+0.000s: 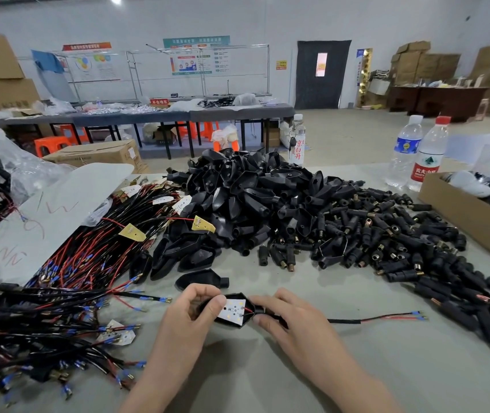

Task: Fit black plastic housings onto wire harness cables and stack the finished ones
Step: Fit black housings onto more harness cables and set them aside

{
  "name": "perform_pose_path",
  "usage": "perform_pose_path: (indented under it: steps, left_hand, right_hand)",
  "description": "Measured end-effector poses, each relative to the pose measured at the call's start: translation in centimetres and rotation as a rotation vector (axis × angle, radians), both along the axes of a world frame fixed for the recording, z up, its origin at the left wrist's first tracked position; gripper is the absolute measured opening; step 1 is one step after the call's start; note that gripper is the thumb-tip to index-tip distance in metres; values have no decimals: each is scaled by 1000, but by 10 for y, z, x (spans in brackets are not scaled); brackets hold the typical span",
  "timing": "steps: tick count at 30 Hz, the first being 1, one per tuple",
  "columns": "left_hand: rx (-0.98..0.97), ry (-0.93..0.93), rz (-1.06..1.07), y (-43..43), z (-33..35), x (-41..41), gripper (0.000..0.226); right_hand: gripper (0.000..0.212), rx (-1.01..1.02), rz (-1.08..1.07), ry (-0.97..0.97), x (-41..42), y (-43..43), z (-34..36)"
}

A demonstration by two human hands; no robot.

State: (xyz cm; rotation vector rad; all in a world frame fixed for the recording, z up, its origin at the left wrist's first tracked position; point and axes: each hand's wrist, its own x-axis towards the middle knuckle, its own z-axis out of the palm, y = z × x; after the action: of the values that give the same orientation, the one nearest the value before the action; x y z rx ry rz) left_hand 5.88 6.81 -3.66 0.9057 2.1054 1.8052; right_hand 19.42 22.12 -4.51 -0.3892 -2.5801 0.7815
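Observation:
Near the table's front edge both hands hold one black plastic housing (239,321) with a white LED board (233,312) seated inside it. My left hand (190,314) grips the housing's wide end, thumb pressing on the board. My right hand (294,320) grips the narrow neck end, where a red wire enters. The harness cable (354,321) trails to the right out of my right hand and ends in red and black leads with blue terminals (416,315). One loose housing (205,280) lies just beyond my hands.
A big heap of black housings (252,198) fills the table's middle, with small black connectors (386,234) spread to its right. Tangled wire harnesses (68,263) cover the left side. A cardboard box (470,216) and water bottles (425,153) stand at the right.

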Motion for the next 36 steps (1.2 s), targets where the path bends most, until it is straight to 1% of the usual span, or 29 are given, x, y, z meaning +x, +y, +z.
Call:
perform_pose_path:
  steps: [3,5,7,9,10,11,12,14,15,16,17,18,19,21,22,25,28,30,33,36]
  left_hand:
    - [13,-18,-15,0,-2,-2,5]
    - [64,-64,-29,1,-1,-3,3]
    - [173,-158,-29,3,0,-3,21]
    - [302,-296,-38,3,3,-1,37]
    - [357,-353,-56,4,4,1,42]
    - [377,-387,-70,6,6,4,45]
    - [349,-388,-86,10,7,8,45]
    - [203,-343,-143,20,8,19,37]
    - [132,-317,-177,23,8,27,31]
    - [77,-249,-217,25,7,35,30]
    - [42,-147,-274,26,6,44,34]
    - [14,-43,-365,26,0,53,42]
    - [-21,24,-449,26,-5,62,50]
    - [-101,33,-550,26,-12,76,57]
    - [-121,28,-576,28,-16,80,56]
    - [-141,44,-585,32,-18,87,46]
    - [-152,143,-502,32,-18,89,52]
    - [-143,61,-526,34,-15,90,51]
    - [-99,-22,-623,34,-9,93,32]
    - [-74,-122,-579,31,-3,91,25]
  right_hand:
    - [31,25,-33,-29,0,0,0]
    - [34,51,-67,-53,0,-2,1]
    - [34,47,-103,-51,0,-4,2]
    - [28,-67,-115,16,-1,-5,6]
    - [22,-181,-108,80,-2,-5,10]
    - [19,-346,-95,172,-4,-5,15]
    - [22,-564,-75,276,-4,-4,22]
    - [33,-1083,14,492,-2,-2,40]
    - [32,-1306,103,601,0,1,48]
    - [34,-1465,202,698,3,5,56]
    - [35,-1569,293,775,6,8,60]
    - [36,-1629,357,836,10,12,64]
    - [35,-1665,385,886,14,16,67]
    - [34,-1716,367,970,21,24,70]
    - [34,-1743,341,1008,23,27,72]
    - [33,-1858,286,1128,29,35,73]
    - [31,-1936,307,1187,29,34,73]
    - [29,-1950,325,1186,26,29,74]
    - [26,-1912,315,1169,22,25,73]
    - [25,-1834,235,1192,25,33,72]
